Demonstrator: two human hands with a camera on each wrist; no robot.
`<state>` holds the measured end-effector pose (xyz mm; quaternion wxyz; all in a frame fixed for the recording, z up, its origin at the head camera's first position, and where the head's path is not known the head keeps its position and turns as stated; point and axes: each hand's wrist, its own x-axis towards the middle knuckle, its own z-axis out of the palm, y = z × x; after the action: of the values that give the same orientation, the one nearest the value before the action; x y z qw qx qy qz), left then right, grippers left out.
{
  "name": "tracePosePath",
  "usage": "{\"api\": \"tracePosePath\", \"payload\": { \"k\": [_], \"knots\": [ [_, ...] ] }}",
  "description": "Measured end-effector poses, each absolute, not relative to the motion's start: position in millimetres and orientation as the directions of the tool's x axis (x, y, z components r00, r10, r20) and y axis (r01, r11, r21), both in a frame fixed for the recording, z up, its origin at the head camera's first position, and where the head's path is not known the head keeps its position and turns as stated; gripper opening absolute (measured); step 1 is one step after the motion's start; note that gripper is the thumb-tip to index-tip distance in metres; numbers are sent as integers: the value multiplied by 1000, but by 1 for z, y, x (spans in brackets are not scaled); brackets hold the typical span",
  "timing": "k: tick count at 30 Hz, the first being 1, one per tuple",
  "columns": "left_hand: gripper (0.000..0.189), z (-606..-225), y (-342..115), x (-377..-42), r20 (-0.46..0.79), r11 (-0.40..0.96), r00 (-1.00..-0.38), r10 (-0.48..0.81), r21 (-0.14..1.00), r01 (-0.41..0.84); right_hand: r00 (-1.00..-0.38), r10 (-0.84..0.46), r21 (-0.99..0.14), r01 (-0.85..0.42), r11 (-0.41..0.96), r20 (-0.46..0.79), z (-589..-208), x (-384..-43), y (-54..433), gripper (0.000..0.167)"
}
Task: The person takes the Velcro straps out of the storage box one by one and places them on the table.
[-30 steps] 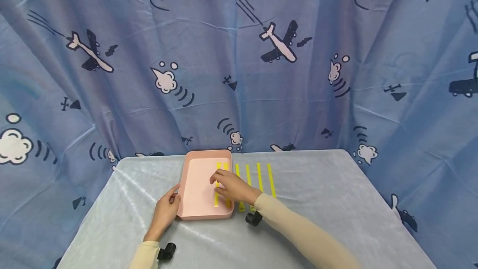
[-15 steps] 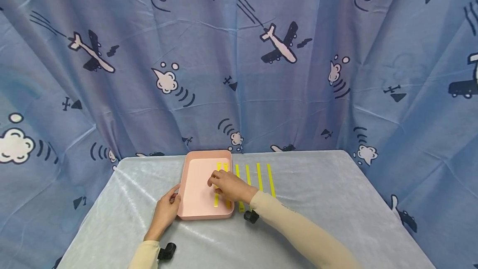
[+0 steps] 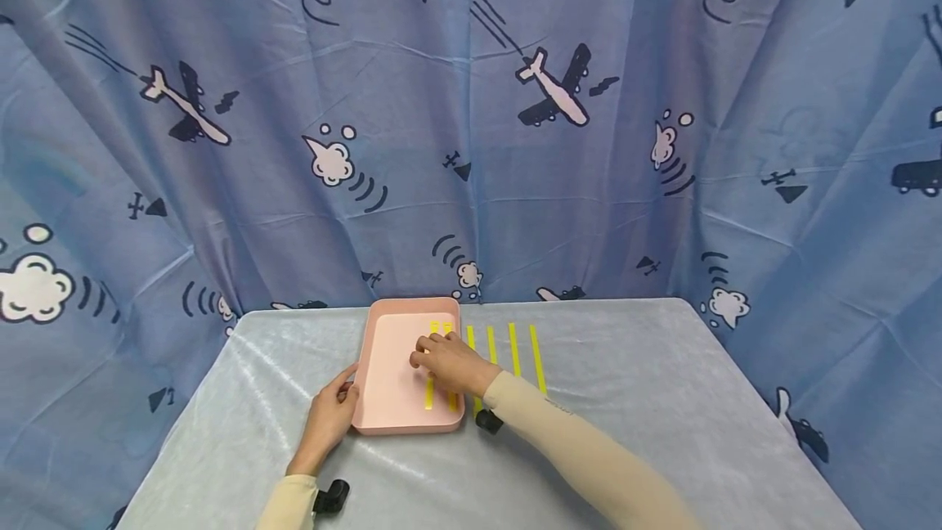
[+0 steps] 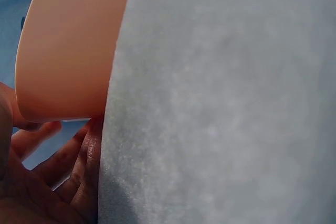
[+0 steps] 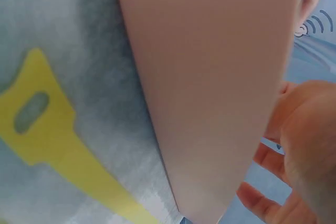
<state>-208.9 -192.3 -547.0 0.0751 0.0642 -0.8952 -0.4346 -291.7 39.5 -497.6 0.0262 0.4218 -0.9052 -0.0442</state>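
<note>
A shallow pink tray lies on the table, tilted slightly in the head view. My left hand touches its left side; the left wrist view has the fingers spread low by the wall and the thumb near the rim. Inside the tray, toward its right, are two flat yellow saw-shaped strips. Over them hovers my right hand, its fingers loosely bent and apart, with nothing visible between them. The right wrist view has a yellow saw shape with a handle hole, flat beside the tray wall.
Several more yellow strips lie in a row right of the tray, partly hidden by my right forearm. A pale grey cloth covers the table. Behind it hangs a blue curtain printed with planes and clouds.
My right hand and forearm have shifted slightly left over the tray, hiding more of the strips' near ends. My left hand stays at the tray's side.
</note>
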Motion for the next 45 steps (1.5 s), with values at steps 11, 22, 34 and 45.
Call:
{"api": "tracePosePath", "payload": {
  "k": [11,22,34,45],
  "knots": [
    [43,-547,-192,-210,84,611,-980,-181,791,-45,-661,-751,272,-723,635,-4,-504,-302,37,20],
    [44,-548,-191,-209,86,611,-979,-186,790,-47,-653,-757,272,-730,627,-6,-508,-305,37,21],
    [43,-548,-191,-209,103,613,-977,-189,789,-35,-652,-757,280,-734,618,-37,-514,-309,35,23],
    [43,-550,-191,-210,104,612,-977,-186,790,-32,-637,-770,290,-747,599,-50,-515,-308,34,22]
  ]
}}
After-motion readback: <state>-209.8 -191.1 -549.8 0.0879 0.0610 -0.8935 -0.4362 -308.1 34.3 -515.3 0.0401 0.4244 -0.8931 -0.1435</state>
